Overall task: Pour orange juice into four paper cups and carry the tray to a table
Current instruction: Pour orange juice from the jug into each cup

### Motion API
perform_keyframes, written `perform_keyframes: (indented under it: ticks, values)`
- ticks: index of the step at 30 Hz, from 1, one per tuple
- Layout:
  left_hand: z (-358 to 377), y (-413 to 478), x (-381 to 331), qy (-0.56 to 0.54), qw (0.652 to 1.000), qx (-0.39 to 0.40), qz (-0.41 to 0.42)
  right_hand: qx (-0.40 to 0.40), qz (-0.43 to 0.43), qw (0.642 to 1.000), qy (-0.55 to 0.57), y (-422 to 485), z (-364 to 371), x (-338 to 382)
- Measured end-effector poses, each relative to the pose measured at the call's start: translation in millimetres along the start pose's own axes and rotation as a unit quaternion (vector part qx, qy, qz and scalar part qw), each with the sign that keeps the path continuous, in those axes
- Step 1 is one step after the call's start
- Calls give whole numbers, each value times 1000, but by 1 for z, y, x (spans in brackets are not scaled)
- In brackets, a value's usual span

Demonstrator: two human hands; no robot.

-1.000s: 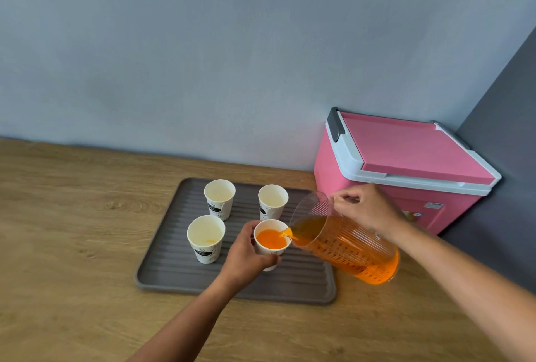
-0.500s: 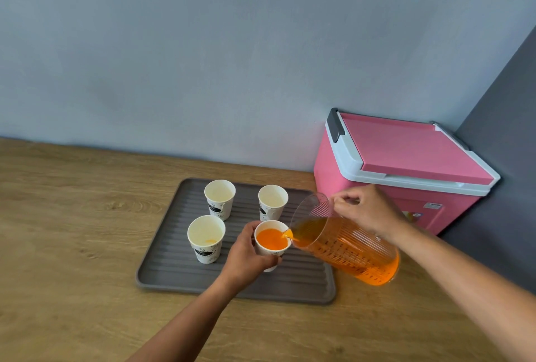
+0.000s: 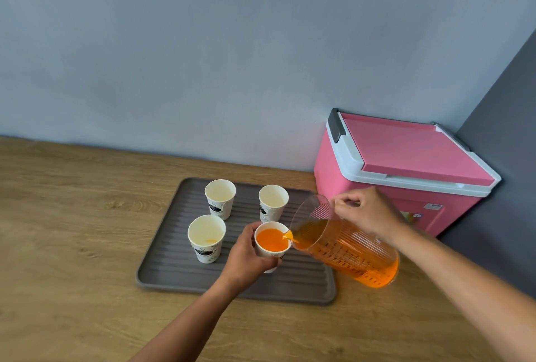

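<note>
A grey ribbed tray (image 3: 174,274) lies on the wooden counter with several white paper cups on it. My left hand (image 3: 246,257) grips the front right cup (image 3: 272,241), which is nearly full of orange juice. My right hand (image 3: 365,212) holds a clear ribbed pitcher (image 3: 345,248) by its handle, tilted left, its spout over that cup's rim with juice running in. The front left cup (image 3: 206,238) has a trace of juice at its bottom. The back left cup (image 3: 220,198) and back right cup (image 3: 273,202) look empty.
A pink cooler box (image 3: 406,170) with a white rim and closed lid stands right of the tray, against the pale wall and a dark grey side wall (image 3: 507,158). The wooden counter (image 3: 72,231) stretches left and toward me.
The juice level in the held cup has risen slightly and the pitcher keeps its tilt. Both hands stay in nearly the same place.
</note>
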State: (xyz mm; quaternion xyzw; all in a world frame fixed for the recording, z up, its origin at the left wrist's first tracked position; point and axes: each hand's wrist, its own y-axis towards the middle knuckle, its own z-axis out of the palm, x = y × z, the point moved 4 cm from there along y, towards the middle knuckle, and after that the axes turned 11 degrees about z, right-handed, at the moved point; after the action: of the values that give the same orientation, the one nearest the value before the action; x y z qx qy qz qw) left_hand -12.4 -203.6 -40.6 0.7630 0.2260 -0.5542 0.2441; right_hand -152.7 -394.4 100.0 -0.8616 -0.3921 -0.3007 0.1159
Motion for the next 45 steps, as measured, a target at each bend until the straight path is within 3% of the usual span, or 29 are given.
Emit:
perform_keyframes:
  ticks: [22, 32, 45]
  values:
    - [-3, 5, 5, -9, 1000, -25, 2, -40, 80, 992, 88, -11, 2, -7]
    - [-2, 12, 22, 18, 999, -33, -17, -99, 126, 962, 220, -11, -3, -17]
    - [-6, 10, 22, 32, 999, -22, -25, -92, 125, 960, 234, -9, 4, -4]
